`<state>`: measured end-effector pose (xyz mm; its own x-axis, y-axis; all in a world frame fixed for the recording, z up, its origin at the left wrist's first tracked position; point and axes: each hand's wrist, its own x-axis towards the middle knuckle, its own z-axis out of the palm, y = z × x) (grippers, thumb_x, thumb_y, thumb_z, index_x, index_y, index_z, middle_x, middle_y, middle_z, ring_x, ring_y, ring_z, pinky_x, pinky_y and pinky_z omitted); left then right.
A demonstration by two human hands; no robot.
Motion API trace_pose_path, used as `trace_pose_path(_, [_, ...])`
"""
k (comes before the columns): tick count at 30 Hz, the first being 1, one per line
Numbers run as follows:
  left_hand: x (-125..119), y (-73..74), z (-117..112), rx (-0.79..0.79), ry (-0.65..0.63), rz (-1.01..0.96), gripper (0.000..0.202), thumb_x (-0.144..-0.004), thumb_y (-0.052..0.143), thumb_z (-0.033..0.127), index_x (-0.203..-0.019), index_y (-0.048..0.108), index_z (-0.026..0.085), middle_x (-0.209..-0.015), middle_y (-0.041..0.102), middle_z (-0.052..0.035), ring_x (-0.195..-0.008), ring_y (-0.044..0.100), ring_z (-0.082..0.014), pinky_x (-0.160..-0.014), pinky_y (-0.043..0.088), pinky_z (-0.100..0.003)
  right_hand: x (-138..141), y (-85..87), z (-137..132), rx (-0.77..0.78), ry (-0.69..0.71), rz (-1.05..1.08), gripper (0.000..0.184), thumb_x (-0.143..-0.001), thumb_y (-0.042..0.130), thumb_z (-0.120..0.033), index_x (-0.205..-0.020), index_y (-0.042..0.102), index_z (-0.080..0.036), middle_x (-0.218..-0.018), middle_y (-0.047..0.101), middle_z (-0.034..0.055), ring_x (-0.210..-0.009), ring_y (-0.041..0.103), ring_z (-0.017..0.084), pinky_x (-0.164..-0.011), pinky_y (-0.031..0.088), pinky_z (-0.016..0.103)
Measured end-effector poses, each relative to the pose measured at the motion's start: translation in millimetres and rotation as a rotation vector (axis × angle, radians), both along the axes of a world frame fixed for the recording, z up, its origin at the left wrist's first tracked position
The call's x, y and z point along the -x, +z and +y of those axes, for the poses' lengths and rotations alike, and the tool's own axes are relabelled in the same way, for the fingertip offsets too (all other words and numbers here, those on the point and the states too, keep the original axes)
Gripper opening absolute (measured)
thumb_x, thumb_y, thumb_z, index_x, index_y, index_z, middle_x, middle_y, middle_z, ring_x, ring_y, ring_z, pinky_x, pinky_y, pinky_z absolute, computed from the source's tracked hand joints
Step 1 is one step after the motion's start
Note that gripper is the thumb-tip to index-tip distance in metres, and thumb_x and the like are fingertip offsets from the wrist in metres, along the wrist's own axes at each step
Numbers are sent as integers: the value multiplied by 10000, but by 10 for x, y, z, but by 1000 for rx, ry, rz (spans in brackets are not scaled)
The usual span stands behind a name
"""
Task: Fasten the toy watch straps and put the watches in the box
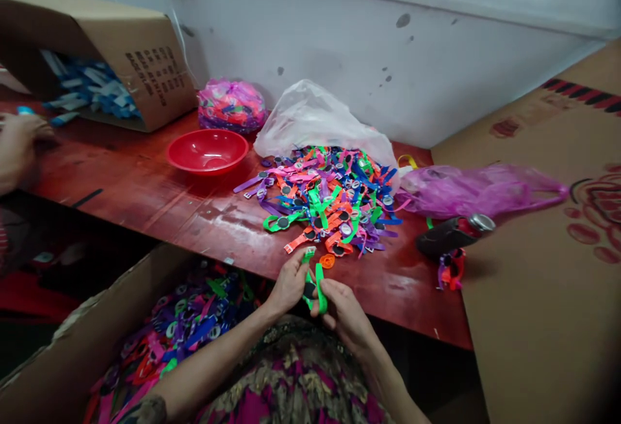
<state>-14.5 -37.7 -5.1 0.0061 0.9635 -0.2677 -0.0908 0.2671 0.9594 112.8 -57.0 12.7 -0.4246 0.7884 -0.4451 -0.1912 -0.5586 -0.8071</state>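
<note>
A bright green toy wristwatch [321, 289] with a dark round face is held between my two hands, just over the table's front edge. My left hand [287, 285] pinches its buckle end and the side by the face. In my right hand [345, 311] the looped strap end is gripped between thumb and fingers. An orange ring-shaped piece [327, 261] lies on the table just beyond my fingertips. Behind it a heap of colourful toy watches [330, 197] spills from a white plastic bag [315, 113].
On the red table [130, 178] are a red bowl [208, 152], a pink bag of watches [230, 107], a purple bag [466, 191] and a dark bottle [451, 236]. Below left, a carton [72, 333] holds more watches. Another person's hand [19, 145] works beside a blue-filled box [140, 68].
</note>
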Motion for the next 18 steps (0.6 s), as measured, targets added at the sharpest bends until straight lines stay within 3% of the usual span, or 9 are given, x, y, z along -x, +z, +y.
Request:
trace_pose_path(4, [48,-58,-185,-102,-55,172,336,-801,369,214,-1068,570,185,-609,501,39,-526,435,-59,-544,353,-159,26,-47,-36,30,69,-82,400,-736,554,-519,-690,522,-122,-462,567,15,-292,269,25,-320,93,171])
trace_pose_path(9, [118,-172,-490,-85,25,294,370,-778,340,139,-1013,625,170,-708,589,5,-629,514,-81,-647,396,-173,89,-117,-175,100,199,-173,368,-769,519,-493,-666,504,-140,-453,508,-14,-323,248,29,-359,76,185])
trace_pose_path(13, [183,-192,-670,-72,83,353,401,-786,340,115,-1074,608,196,-792,637,-3,-693,562,-99,-677,415,-180,154,-122,-210,130,291,-249,376,-762,522,-508,-643,499,-153,-488,497,-14,-359,251,35,-391,110,190])
trace_pose_path(18, [300,-188,-721,-176,73,498,367,-871,307,201,-1122,574,219,-930,640,-33,-836,584,-110,-758,434,-181,213,-132,-150,120,383,-315,410,-733,543,-553,-641,517,-154,-519,484,-5,-407,271,53,-418,187,195])
